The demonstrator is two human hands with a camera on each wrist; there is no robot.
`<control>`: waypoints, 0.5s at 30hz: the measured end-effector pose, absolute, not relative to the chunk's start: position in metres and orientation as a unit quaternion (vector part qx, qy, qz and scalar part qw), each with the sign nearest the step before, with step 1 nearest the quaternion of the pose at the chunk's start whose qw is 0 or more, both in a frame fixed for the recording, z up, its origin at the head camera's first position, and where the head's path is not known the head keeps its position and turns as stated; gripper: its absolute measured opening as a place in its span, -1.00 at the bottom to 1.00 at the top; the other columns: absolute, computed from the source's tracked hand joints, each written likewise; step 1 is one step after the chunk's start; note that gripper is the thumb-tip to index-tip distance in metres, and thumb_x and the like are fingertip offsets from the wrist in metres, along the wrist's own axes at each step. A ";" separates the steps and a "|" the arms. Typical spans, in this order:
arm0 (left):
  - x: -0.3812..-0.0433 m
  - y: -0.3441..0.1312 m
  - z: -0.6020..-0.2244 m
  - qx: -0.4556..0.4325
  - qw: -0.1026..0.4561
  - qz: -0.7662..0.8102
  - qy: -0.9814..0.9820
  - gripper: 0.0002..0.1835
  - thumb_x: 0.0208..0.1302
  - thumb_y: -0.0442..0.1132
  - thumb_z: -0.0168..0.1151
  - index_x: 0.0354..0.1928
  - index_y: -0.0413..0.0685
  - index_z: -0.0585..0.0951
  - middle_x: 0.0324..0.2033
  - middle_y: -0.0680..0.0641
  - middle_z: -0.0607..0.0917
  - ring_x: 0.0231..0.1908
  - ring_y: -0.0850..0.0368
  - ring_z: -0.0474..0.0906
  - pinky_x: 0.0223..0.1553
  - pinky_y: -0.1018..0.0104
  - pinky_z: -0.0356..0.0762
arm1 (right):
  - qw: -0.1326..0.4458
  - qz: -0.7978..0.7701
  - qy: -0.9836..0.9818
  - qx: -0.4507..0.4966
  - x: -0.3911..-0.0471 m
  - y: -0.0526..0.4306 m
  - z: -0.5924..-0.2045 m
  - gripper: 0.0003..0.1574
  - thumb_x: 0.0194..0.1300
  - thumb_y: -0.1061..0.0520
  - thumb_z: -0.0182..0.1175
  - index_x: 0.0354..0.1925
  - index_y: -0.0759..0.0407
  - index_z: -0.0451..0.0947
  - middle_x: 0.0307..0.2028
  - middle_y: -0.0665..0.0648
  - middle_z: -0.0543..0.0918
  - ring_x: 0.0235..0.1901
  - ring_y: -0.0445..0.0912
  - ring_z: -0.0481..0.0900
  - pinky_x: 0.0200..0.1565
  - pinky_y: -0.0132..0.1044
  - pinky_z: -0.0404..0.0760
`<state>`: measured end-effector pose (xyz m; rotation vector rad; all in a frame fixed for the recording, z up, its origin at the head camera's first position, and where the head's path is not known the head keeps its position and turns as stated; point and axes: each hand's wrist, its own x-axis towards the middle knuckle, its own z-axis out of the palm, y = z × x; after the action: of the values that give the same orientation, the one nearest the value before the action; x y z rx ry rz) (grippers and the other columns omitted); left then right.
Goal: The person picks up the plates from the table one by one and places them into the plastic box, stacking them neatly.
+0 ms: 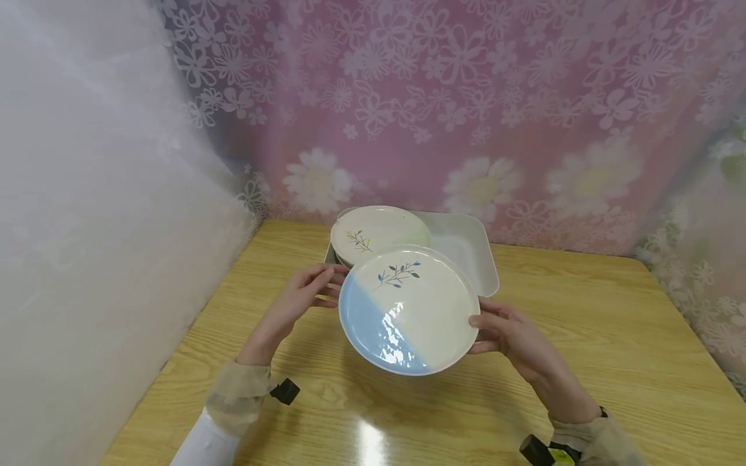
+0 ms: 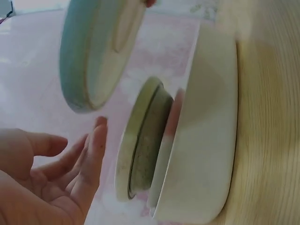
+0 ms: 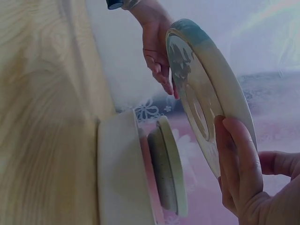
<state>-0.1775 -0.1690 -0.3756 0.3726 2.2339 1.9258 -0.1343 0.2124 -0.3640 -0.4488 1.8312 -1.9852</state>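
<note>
My right hand (image 1: pixel 515 336) grips the right edge of a round plate (image 1: pixel 437 304), thumb on top and fingers beneath. The plate is cream with a blue section and a leafy sprig. It is held tilted above the table. Close to its left edge is my left hand (image 1: pixel 303 294), fingers loosely extended. In the left wrist view, a gap shows between the left hand (image 2: pixel 61 178) and the plate (image 2: pixel 110 56). Behind, a cream and pale green plate (image 1: pixel 384 230) with a yellow-leaved sprig lies atop other dishes in a whitish bin (image 1: pixel 474 249).
The bin stands on a wood-grain table (image 1: pixel 583 336) near its back edge. The stacked dishes (image 3: pixel 161 168) rise above the bin's rim. A pink flowered cloth (image 1: pixel 408 129) hangs behind the table, and a white sheet (image 1: pixel 116 194) hangs along the left side.
</note>
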 end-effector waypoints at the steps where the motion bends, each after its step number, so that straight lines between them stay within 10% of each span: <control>1: -0.180 -0.170 -0.376 0.118 0.064 0.648 0.750 -0.55 0.63 -0.13 -0.06 0.30 -0.32 0.49 0.07 -0.34 0.65 -0.05 -0.04 0.71 -0.06 0.09 0.73 | 0.195 -0.712 0.656 -0.159 -0.136 0.212 -0.362 -0.51 0.54 0.29 -0.02 0.37 0.33 0.35 -0.07 0.06 0.70 -0.15 -0.04 0.77 -0.15 -0.20 0.76; 15: -0.220 -0.184 -0.415 0.036 -0.046 0.535 0.843 -0.52 0.52 -0.35 0.05 0.41 -0.33 0.38 0.38 -0.34 0.42 0.36 -0.31 0.35 0.33 -0.17 0.39 | 0.132 -0.758 0.632 -0.089 -0.167 0.198 -0.347 -0.52 0.53 0.25 0.08 0.35 0.28 0.41 -0.03 0.05 0.66 -0.25 -0.08 0.78 -0.15 -0.26 0.75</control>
<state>-0.2203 -0.1836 -0.4150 0.1154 2.7288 1.7308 -0.1670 0.1975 -0.3467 -0.2577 1.8351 -2.2005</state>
